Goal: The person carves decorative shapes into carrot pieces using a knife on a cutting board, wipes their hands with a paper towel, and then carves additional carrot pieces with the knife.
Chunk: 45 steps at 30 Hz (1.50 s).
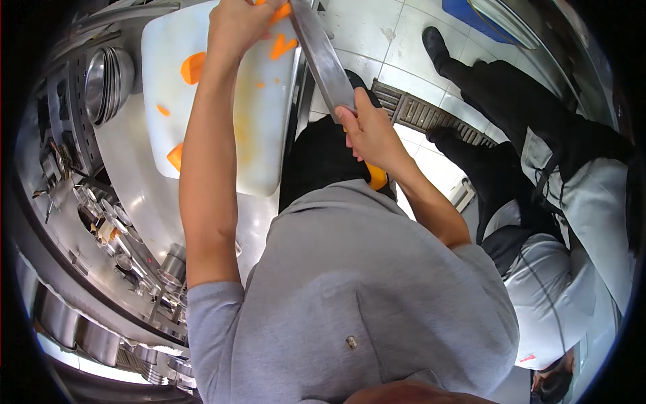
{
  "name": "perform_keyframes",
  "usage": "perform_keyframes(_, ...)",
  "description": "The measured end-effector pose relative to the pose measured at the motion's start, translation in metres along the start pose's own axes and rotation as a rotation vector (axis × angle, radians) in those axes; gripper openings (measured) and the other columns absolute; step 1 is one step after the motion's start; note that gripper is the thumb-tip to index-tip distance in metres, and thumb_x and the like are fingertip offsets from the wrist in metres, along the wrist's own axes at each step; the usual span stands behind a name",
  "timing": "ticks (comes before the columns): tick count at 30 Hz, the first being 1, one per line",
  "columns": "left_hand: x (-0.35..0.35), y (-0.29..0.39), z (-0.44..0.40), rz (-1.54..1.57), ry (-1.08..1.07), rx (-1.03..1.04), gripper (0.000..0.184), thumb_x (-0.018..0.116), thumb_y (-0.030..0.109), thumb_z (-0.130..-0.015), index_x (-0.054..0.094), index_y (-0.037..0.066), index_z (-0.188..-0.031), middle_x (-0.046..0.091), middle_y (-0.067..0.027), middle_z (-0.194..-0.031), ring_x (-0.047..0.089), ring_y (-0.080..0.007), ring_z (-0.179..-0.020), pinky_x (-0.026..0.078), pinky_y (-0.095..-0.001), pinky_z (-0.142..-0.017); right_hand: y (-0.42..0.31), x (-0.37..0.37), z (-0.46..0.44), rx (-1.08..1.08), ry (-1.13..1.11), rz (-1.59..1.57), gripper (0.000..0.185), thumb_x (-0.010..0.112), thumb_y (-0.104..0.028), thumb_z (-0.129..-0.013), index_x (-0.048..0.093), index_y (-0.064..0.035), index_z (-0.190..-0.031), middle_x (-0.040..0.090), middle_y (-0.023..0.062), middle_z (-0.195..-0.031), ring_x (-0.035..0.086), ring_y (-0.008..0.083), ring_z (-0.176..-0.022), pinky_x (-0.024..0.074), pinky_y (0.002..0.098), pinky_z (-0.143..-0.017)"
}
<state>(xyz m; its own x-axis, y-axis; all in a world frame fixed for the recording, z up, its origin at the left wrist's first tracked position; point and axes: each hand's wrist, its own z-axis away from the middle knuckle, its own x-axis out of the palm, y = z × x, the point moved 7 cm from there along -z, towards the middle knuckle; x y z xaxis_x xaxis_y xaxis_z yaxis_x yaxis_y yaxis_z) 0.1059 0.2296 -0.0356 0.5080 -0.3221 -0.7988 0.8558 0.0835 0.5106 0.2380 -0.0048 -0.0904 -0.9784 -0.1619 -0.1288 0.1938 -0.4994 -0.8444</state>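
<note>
Several fingers of the right hand [370, 133] are closed around the knife [321, 57], whose blade stretches toward the left hand [239, 27]. The left fingers are at an orange vegetable piece [280, 11] over the white cutting board [261, 111]; whether they grip it I cannot tell, as the view ends there. For good slicing, I judge, these fingertips should be curled behind the blade. Farther out, an orange chunk [193, 68] lies on the board, which rests on the steel worktop [126, 158].

Looks like smooth metal along the knife [321, 59], matt plastic on the cutting board [159, 74], glossy metal across the counter [124, 156] (with blurry highlights) and nested bowls [101, 84], matt cloth on the shirt [377, 269].
</note>
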Motion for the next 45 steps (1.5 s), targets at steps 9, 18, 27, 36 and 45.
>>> perform_keyframes(9,0.001,-0.016,-0.015,-0.101,-0.036,0.070,0.055,0.075,0.056,-0.079,0.061,0.003,-0.072,0.063,-0.0098,-0.061,0.060,-0.0172,-0.058,0.048,-0.0315,-0.065,-0.053,-0.109,-0.014,0.074,-0.240,0.375,0.021,0.047,-0.029,-0.106,0.050,-0.0088,-0.112,0.052,0.0039,-0.061,0.049,0.0102,-0.041,0.0423,0.0259,-0.039)
perform_keyframes(18,0.000,-0.016,-0.009,0.017,-0.080,-0.062,0.056,0.079,0.053,-0.078,0.062,-0.001,-0.075,0.064,-0.0116,-0.065,0.062,-0.0185,-0.058,0.050,-0.0312,-0.065,0.005,-0.079,-0.005,0.143,-0.021,0.012,0.029,0.052,-0.036,-0.104,0.052,-0.0081,-0.112,0.052,0.0019,-0.061,0.049,0.0089,-0.041,0.0425,0.0251,-0.038)
perform_keyframes(27,-0.001,-0.011,-0.005,-0.063,-0.119,-0.075,0.054,0.073,0.054,-0.082,0.062,0.000,-0.078,0.064,-0.0102,-0.061,0.065,-0.0172,-0.058,0.051,-0.0300,-0.061,0.041,-0.036,-0.024,0.146,-0.310,-0.481,0.033,0.048,-0.041,-0.106,0.053,-0.0089,-0.106,0.051,0.0004,-0.059,0.051,0.0074,-0.043,0.0430,0.0231,-0.037)
perform_keyframes(36,0.002,-0.007,-0.001,-0.158,-0.095,-0.127,0.058,0.076,0.055,-0.076,0.064,-0.001,-0.078,0.064,-0.0100,-0.060,0.064,-0.0172,-0.053,0.051,-0.0282,-0.058,0.051,-0.024,-0.033,0.152,-0.428,-0.596,0.033,0.048,-0.040,-0.106,0.050,-0.0089,-0.096,0.052,0.0022,-0.059,0.050,0.0083,-0.039,0.0426,0.0219,-0.035)
perform_keyframes(45,0.000,-0.005,0.004,-0.157,-0.109,-0.154,0.059,0.082,0.052,-0.075,0.064,-0.005,-0.075,0.062,-0.0116,-0.062,0.061,-0.0159,-0.053,0.050,-0.0271,-0.054,0.058,-0.019,-0.031,0.171,-0.524,-0.624,0.032,0.045,-0.039,-0.107,0.052,-0.0081,-0.102,0.057,0.0043,-0.063,0.052,0.0088,-0.041,0.0432,0.0203,-0.042)
